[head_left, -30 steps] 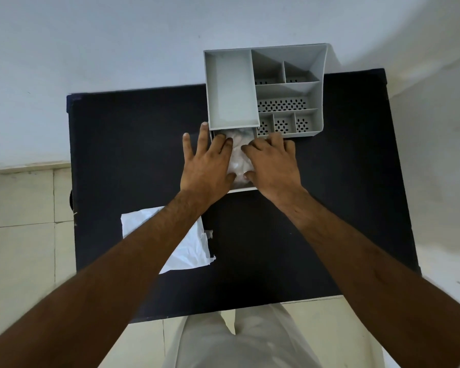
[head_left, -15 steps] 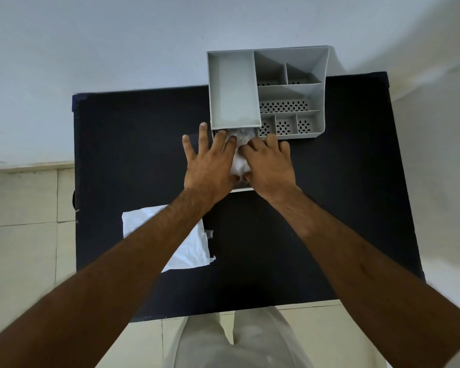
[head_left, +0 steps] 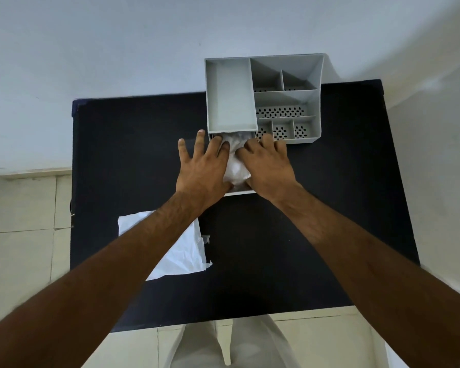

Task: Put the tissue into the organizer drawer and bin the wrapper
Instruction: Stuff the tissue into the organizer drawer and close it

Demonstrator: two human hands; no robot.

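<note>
— Which step is this, would you say?

— The first one, and nearly done. The tissue (head_left: 235,163) sits just above the middle of the frame, a white crumpled wad lying in the pulled-out drawer (head_left: 240,192) at the lower left of the grey organizer (head_left: 263,99). Only the drawer's pale front edge shows below the hands.

— And the hands?

— Both are flat on it. The left hand (head_left: 203,167) lies with fingers spread, palm down, over the left side of the wad and the drawer's edge. The right hand (head_left: 268,164) covers the right side, fingers pointing up the frame toward the small perforated compartments. Neither one is pinching anything; they press the tissue down from either side, fingers extended rather than curled.

— So nothing is held?

— Not clamped, no. It looks like packing, pushing the wad low enough to clear the tray above it.

— What comes after?

— My guess: the drawer has to slide back under that big compartment. The tissue bulges between the hands, so it needs to stay tucked or it may catch on the frame as the drawer goes in.

— And the wrapper?

— The wrapper (head_left: 186,251) lies untouched in the lower left of the frame, white and flat on the black table (head_left: 329,235), partly hidden under the left forearm. One hand must come back down for it.

— Any bin?

— None in sight, so I can't tell where it goes.
</note>
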